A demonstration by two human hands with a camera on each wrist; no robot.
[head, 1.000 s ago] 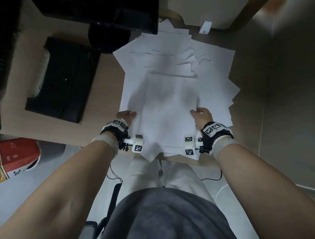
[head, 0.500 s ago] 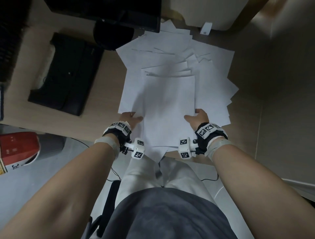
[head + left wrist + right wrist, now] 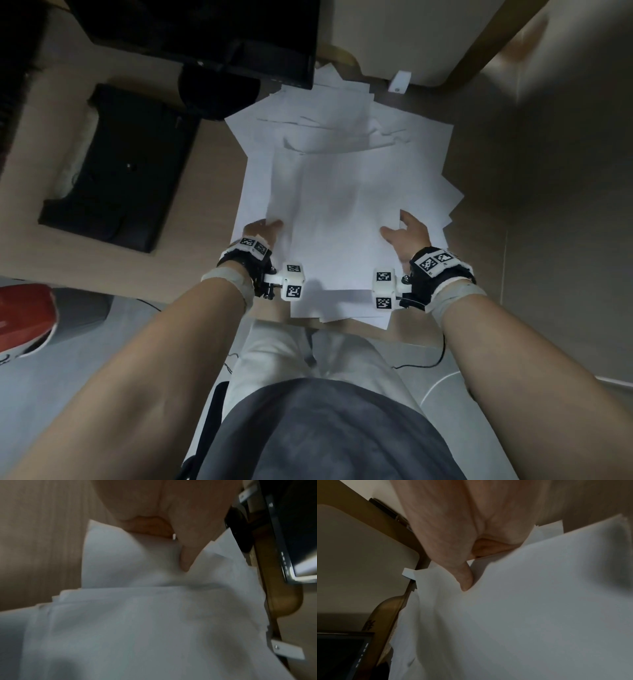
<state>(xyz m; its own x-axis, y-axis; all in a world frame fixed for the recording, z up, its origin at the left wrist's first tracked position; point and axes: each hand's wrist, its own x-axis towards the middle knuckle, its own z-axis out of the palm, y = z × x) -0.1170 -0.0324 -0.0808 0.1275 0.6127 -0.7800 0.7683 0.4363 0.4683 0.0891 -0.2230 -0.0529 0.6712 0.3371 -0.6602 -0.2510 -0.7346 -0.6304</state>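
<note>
the sheaf of white sheets (image 3: pixel 342 219) lies on the pale table (image 3: pixel 212 192), its near end past the table's edge, on top of scattered sheets (image 3: pixel 418 137). the left hand (image 3: pixel 262 231) has its grip on the sheaf's left edge, thumb on top. the right hand (image 3: pixel 407 236) pinches the right edge likewise, one finger raised. a black case (image 3: pixel 116 164) lies well to the left, below a dark monitor (image 3: pixel 205 34).

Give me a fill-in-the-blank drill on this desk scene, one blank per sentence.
The left hand and the right hand each pinch the stack of white paper sheets with the ____ on top.
The black rectangular device lies on the light wooden desk to the ____ of the sheets.
The box on the floor is ____.
Missing words: thumb; left; red.
</note>
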